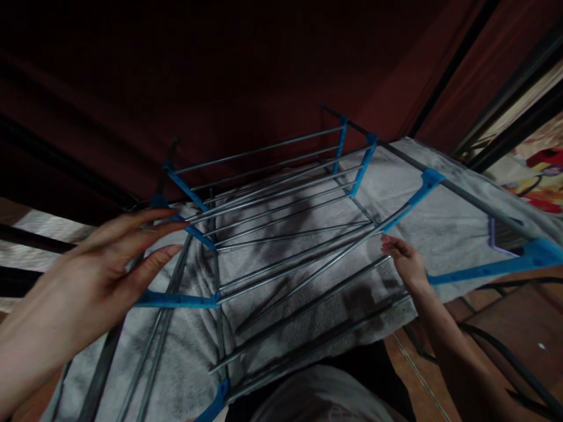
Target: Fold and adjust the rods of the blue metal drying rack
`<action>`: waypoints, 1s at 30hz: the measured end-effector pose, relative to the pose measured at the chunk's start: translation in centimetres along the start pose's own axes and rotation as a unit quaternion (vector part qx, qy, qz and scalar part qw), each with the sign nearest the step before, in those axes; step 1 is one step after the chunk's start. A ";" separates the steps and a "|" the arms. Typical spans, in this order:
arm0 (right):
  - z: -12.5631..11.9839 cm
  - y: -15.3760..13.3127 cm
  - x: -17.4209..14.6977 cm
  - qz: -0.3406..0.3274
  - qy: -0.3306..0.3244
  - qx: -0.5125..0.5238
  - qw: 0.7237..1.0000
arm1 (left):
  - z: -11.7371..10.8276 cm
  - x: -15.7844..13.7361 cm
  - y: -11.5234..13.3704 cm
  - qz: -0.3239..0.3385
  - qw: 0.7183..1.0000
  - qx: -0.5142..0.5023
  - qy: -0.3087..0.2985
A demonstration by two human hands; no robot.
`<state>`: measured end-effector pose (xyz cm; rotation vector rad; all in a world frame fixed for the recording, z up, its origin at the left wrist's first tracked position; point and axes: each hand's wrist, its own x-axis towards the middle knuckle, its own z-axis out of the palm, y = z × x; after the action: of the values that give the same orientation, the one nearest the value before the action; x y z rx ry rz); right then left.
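Note:
A rack frame of grey metal rods with blue plastic brackets lies across a light towel-like cloth [303, 234]. My left hand [109, 258] is open at the left side of the frame. Its fingertips are by a blue bracket [200, 235], thumb apart from the fingers. At the right, my right hand [407, 261] has its fingers closed around the end of a metal rod [303, 310]. That rod slants down to the left, its other end lying over the frame near the lower left. Just above my right hand is another blue bracket [407, 205].
A dark red panel [264, 70] rises behind the frame. Several loose rods lie at the left on the cloth. A dark-framed chair [505, 328] stands at the lower right, beside the tiled floor [409, 363]. A colourful cloth [541, 176] is at the far right.

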<state>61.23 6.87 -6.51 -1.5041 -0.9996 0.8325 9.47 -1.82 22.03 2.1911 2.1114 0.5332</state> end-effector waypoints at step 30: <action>12.3 2.3 18.7 -0.136 -0.029 -0.298 0.944 | 37.8 23.4 17.9 0.200 0.960 -0.047 -0.188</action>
<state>57.86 28.78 -10.44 -1.7864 -1.5586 0.3873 37.42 27.43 -3.66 2.4352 1.4378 0.2004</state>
